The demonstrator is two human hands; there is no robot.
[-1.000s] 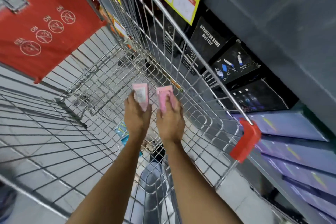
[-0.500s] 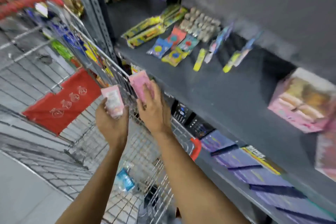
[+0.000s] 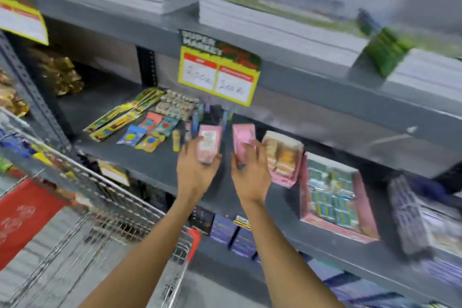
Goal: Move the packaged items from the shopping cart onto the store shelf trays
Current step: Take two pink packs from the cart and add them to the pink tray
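My left hand (image 3: pixel 193 170) grips a small pink packet (image 3: pixel 208 141) with a white label facing me. My right hand (image 3: pixel 250 170) grips a second pink packet (image 3: pixel 243 139). Both packets are held upright above the grey middle shelf (image 3: pixel 160 170), just left of a pink tray of packaged items (image 3: pixel 283 155). A larger pink tray (image 3: pixel 335 197) holding blue-green packets lies further right on the same shelf. The wire shopping cart (image 3: pixel 105 210) stands at the lower left, below my forearms.
Colourful flat packets (image 3: pixel 147 130) lie at the shelf's left part. A yellow price sign (image 3: pixel 217 70) hangs from the shelf above. Stacks of white paper pads (image 3: pixel 275 25) sit on the top shelf. Dark and purple boxes (image 3: pixel 225 230) fill the lower shelf.
Both hands have risen out of the cart with the pink packets and moved right, over the middle shelf. The view has swung up from the cart to the shelves.
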